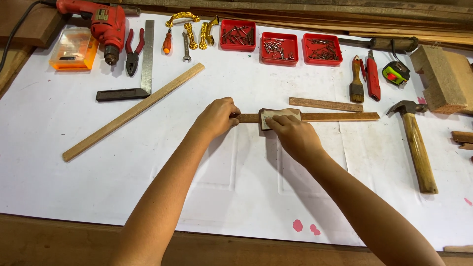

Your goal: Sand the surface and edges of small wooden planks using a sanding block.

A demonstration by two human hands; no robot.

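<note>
A thin brown wooden strip (340,117) lies flat across the centre of a white work surface (236,172), with a folded piece of tan sandpaper (271,116) wrapped over its middle. The left hand (217,117) is clenched on the strip's end at 9 o'clock, and the right hand (294,135) presses the sandpaper down, grasping it. A shorter wooden strip (325,104) lies at 1 o'clock, a wooden-handled claw hammer (416,143) at 3 o'clock, three red trays of nails (279,47) at 12 o'clock, and a long pale wooden batten (133,112) at 9 o'clock
</note>
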